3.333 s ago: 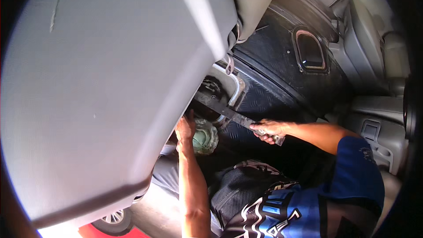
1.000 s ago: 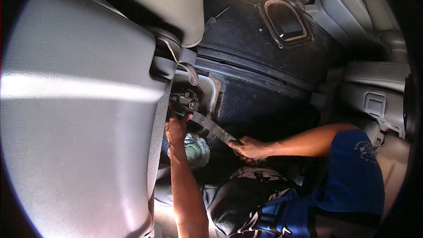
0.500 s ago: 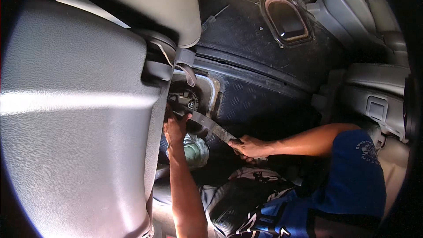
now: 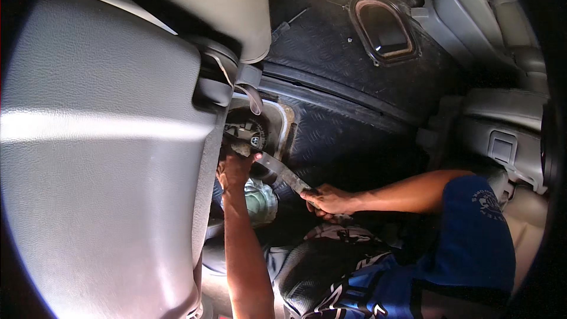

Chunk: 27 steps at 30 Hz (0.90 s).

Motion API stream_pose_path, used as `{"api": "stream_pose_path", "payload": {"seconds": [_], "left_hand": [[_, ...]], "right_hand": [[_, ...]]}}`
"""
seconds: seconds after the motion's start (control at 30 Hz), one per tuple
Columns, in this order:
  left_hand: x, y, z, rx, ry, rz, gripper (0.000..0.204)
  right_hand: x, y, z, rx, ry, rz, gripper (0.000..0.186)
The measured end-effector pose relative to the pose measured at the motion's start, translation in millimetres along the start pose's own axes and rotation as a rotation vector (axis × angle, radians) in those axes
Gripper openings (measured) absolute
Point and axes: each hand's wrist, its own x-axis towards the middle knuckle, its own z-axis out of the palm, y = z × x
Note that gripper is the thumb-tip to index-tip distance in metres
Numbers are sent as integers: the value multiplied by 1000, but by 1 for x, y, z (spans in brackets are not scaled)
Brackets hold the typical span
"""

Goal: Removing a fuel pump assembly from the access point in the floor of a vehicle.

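A long, flat grey metal bar [image 4: 284,174] slants across one side of a floor opening [image 4: 286,123]. My right hand [image 4: 332,199] is closed around its outer end. At the inner end my left hand [image 4: 235,170] is closed, with its thumb against the bar; the seat hides some of its fingers. Inside the opening sits a round dark unit with a ridged rim and a pale plug connector [image 4: 255,140], just beyond my left hand. A crumpled pale green cloth or bag [image 4: 260,201] lies beside my left wrist.
A large grey seat [image 4: 106,159] fills the left side, with a strap loop [image 4: 254,103] hanging off it. On the black textured floor [image 4: 331,136] lies a screwdriver-like tool [image 4: 283,28]. A second, rust-rimmed opening [image 4: 384,28] is farther off. Another grey seat [image 4: 502,130] stands right.
My right hand has shifted slightly left along with the bar's outer end. My left hand has turned a little and its fingers have moved slightly.
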Motion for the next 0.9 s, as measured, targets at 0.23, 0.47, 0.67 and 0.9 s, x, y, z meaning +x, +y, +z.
{"api": "stream_pose_path", "payload": {"seconds": [0.23, 0.47, 0.67, 0.9], "left_hand": [[-4, 3, 3, 46, -156, -69, 135], [-7, -11, 4, -92, -179, -33, 134], [-10, -13, 15, 34, -83, 20, 137], [-8, -11, 17, 105, -125, -63, 133]], "right_hand": [[5, 5, -9, -155, 7, -43, 51], [21, 28, -6, -211, 30, -86, 59], [32, 37, -13, -235, 118, -76, 51], [25, 27, -11, -229, 51, -55, 66]]}}
